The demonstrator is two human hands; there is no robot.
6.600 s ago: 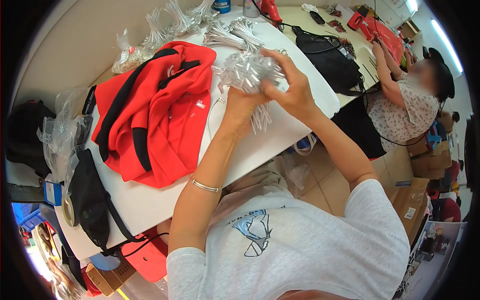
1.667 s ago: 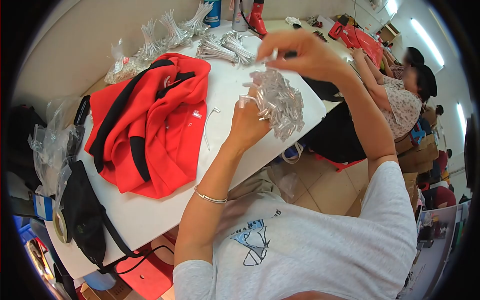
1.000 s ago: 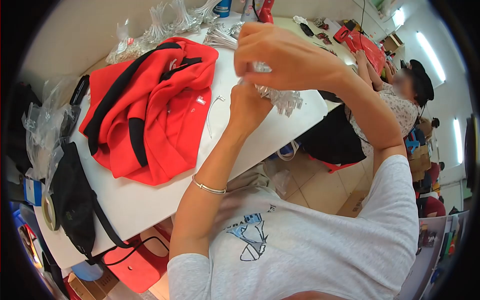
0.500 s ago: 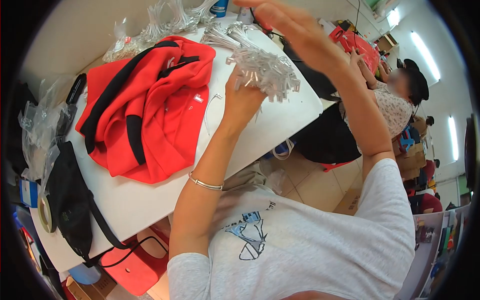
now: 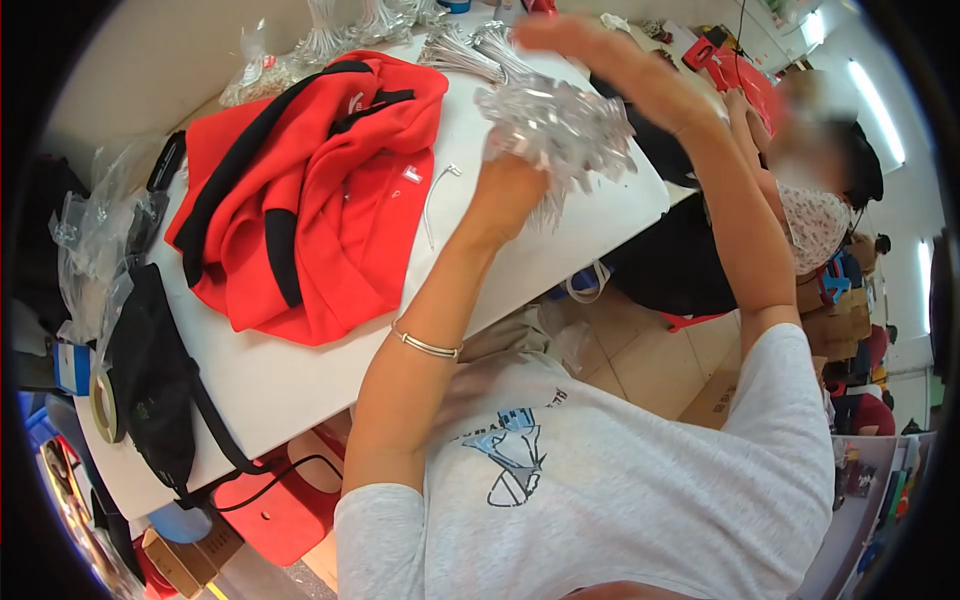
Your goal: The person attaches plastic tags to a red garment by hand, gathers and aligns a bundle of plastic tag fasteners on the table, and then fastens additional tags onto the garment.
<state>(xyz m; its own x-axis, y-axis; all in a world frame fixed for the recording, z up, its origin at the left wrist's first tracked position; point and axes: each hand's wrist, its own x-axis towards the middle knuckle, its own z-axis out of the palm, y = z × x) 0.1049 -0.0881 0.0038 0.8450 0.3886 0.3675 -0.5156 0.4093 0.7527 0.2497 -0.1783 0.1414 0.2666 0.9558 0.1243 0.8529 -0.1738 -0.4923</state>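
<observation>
White and shiny, a wire bundle point(image 5: 562, 125) fans out above your left hand point(image 5: 508, 192) in the head view, its clear-ended tips blurred. Your right hand point(image 5: 645, 75) has just come away from the bundle and is up at the far right, leaving the left hand as its only support. The left hand is closed around the wires below the tips, holding them above the far right part of the white table point(image 5: 285, 390). The right hand's fingers stretch out toward the left; blur makes it impossible to tell whether they pinch anything. The bundle lies directly beyond the left hand and to the near left of the right hand, apart from it. A loose wire point(image 5: 430, 210) rests left of the left hand, beside a red garment point(image 5: 325, 225). More wire bundles point(image 5: 460, 52) lie at the far side, while a co-worker point(image 5: 815, 220) sits to the right.
</observation>
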